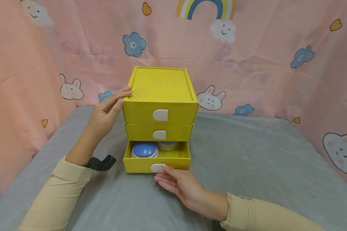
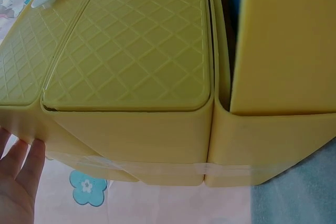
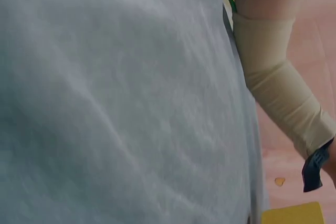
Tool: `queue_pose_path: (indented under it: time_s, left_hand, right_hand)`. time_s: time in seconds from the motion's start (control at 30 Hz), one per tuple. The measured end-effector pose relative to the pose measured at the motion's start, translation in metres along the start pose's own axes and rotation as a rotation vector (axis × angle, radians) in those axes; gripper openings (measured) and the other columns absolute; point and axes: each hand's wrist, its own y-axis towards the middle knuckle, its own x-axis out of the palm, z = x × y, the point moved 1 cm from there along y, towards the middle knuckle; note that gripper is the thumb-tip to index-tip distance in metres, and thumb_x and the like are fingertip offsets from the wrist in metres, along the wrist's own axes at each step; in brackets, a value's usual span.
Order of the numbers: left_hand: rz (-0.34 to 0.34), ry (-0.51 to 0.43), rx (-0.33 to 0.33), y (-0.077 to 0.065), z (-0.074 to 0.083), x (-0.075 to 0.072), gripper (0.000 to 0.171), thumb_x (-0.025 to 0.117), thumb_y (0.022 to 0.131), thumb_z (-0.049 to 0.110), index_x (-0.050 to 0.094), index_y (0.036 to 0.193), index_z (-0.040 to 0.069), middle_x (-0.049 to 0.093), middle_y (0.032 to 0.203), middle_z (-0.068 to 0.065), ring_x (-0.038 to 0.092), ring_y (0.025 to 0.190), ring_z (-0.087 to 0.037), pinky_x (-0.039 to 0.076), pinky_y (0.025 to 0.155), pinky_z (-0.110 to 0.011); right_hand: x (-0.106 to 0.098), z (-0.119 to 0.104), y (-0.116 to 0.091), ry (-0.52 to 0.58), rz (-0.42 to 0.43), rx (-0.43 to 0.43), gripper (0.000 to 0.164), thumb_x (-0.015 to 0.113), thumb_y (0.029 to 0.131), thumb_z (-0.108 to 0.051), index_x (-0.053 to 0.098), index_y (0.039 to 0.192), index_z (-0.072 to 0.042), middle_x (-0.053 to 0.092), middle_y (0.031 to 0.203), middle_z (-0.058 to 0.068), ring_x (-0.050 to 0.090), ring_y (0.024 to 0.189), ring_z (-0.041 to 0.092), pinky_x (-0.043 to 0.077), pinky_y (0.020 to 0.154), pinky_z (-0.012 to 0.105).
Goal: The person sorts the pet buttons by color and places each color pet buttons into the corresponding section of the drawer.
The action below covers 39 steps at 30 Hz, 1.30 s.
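A yellow three-drawer cabinet has its bottom drawer pulled partway out; the upper two are closed. Inside that drawer sit two round white things with blue tops, the front one in plain sight, the rear one partly hidden. My left hand rests its straight fingers on the cabinet's upper left edge. In the left wrist view, fingertips of this hand touch the cabinet's side. With a straight thumb, my right hand touches the white handle of the bottom drawer, its other fingers extended below.
Grey cloth covers the table. Behind and beside it hangs a pink printed curtain. A black strap sticks out from the left wrist. The right wrist view shows mostly grey cloth and the left sleeve.
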Motion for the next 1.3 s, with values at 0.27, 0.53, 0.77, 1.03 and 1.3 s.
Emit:
queue_pose_path:
  time_s: [0.27, 0.53, 0.77, 1.03, 1.3]
  left_hand:
    - [-0.002, 0.013, -0.002, -0.001, 0.002, -0.001, 0.036, 0.044, 0.107, 0.017, 0.058, 0.138, 0.007, 0.048, 0.154, -0.003, 0.033, 0.149, -0.009, 0.036, 0.116, -0.017]
    - [-0.008, 0.028, -0.008, -0.001, 0.003, 0.001, 0.036, 0.043, 0.107, 0.017, 0.058, 0.138, 0.008, 0.048, 0.154, -0.003, 0.033, 0.149, -0.008, 0.036, 0.116, -0.016]
    - [-0.007, 0.01, -0.008, 0.0, 0.003, 0.003, 0.036, 0.043, 0.107, 0.018, 0.058, 0.139, 0.009, 0.048, 0.154, -0.002, 0.034, 0.149, -0.008, 0.037, 0.115, -0.015]
    - [-0.019, -0.002, -0.008, 0.001, 0.002, 0.003, 0.036, 0.043, 0.107, 0.017, 0.058, 0.139, 0.008, 0.048, 0.154, -0.002, 0.035, 0.148, -0.009, 0.038, 0.113, -0.013]
    - [-0.049, 0.013, -0.051, -0.007, 0.0, -0.008, 0.038, 0.043, 0.107, 0.018, 0.056, 0.142, 0.011, 0.046, 0.155, 0.002, 0.036, 0.148, -0.008, 0.039, 0.108, -0.008]
  right_hand:
    - [0.002, -0.011, 0.02, 0.012, 0.051, -0.049, 0.036, 0.059, 0.101, -0.021, 0.056, 0.121, 0.008, 0.075, 0.094, 0.008, 0.074, 0.089, 0.015, 0.059, 0.09, 0.03]
    - [0.001, -0.017, 0.04, 0.014, 0.117, -0.084, 0.029, 0.058, 0.101, -0.017, 0.059, 0.116, 0.008, 0.073, 0.095, 0.012, 0.073, 0.088, 0.018, 0.06, 0.09, 0.033]
    - [-0.003, -0.019, 0.052, 0.009, 0.144, -0.098, 0.028, 0.058, 0.101, -0.015, 0.058, 0.117, 0.009, 0.072, 0.095, 0.014, 0.072, 0.089, 0.02, 0.06, 0.092, 0.034]
    - [-0.016, -0.026, 0.054, -0.08, 0.118, -0.099, 0.034, 0.059, 0.101, -0.014, 0.059, 0.125, 0.01, 0.073, 0.094, 0.009, 0.073, 0.088, 0.016, 0.059, 0.093, 0.033]
    - [-0.062, -0.077, 0.022, -0.229, 0.135, -0.19, 0.045, 0.06, 0.101, -0.022, 0.056, 0.132, 0.01, 0.076, 0.103, 0.004, 0.074, 0.092, 0.01, 0.056, 0.094, 0.03]
